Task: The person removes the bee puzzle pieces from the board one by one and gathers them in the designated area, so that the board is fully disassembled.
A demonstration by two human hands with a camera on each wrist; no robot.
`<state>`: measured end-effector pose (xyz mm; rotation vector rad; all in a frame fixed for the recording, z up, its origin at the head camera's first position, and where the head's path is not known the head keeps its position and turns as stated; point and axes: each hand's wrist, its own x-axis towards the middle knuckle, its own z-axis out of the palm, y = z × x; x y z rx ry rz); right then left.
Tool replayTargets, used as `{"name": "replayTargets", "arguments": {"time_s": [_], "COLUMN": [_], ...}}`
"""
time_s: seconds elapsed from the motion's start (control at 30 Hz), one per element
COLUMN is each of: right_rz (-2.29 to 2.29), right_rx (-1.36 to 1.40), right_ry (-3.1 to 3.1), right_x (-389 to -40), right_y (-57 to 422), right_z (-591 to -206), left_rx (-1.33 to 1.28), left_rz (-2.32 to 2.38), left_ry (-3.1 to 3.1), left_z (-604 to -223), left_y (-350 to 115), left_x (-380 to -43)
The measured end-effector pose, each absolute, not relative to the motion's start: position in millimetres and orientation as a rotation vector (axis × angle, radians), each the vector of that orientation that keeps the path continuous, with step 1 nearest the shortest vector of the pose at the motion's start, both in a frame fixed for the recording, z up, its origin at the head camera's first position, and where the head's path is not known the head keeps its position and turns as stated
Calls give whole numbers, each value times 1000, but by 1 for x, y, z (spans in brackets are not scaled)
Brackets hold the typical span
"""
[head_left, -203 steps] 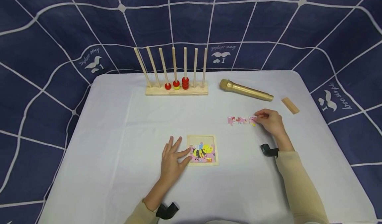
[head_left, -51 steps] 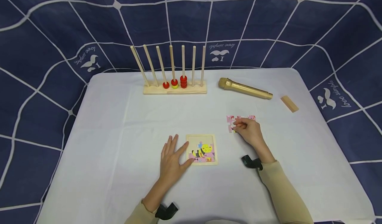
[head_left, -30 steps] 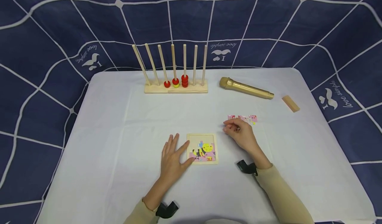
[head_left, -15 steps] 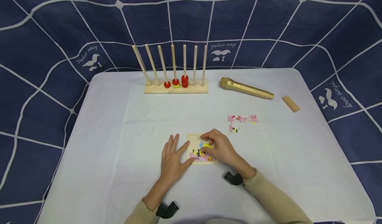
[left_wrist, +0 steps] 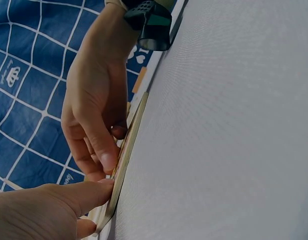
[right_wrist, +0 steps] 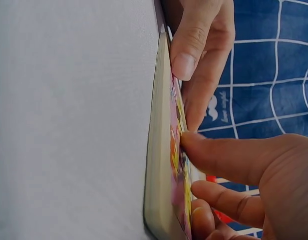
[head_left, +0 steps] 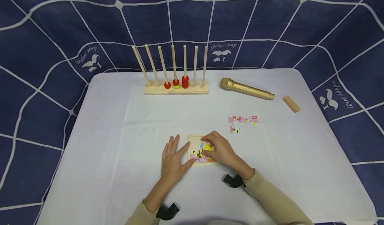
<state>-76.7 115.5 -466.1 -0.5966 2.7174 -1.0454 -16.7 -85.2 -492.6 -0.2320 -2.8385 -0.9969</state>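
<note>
While the left hand (head_left: 174, 163) rests at the left side of the puzzle tray (head_left: 195, 136), fingers straight and spread, the right hand (head_left: 222, 150) bends over the bee pieces (head_left: 196, 155) in it, thumb and forefinger apart; whether its fingertips pinch a piece or merely press, I cannot tell, since that hand covers the tray's right part and both wrist views show it nearly edge-on; the step looks like seating a piece, the next move probably calling for fetching from the loose pieces (head_left: 242, 119) beyond; farther off lies a gold microphone (head_left: 249, 90).
</note>
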Motion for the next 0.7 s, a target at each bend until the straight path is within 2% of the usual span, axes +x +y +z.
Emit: {"name": "replayTargets", "arguments": {"time_s": [0.7], "right_rz": [-1015], "right_rx": [-585], "right_ry": [2743], "right_x": [-77], "right_y": [112], "right_z": [-468], "left_rx": [-226], "left_rz": [-994], "left_ry": [-2836], "left_z": [-494], "left_y": [-85], "left_x": [-18]}}
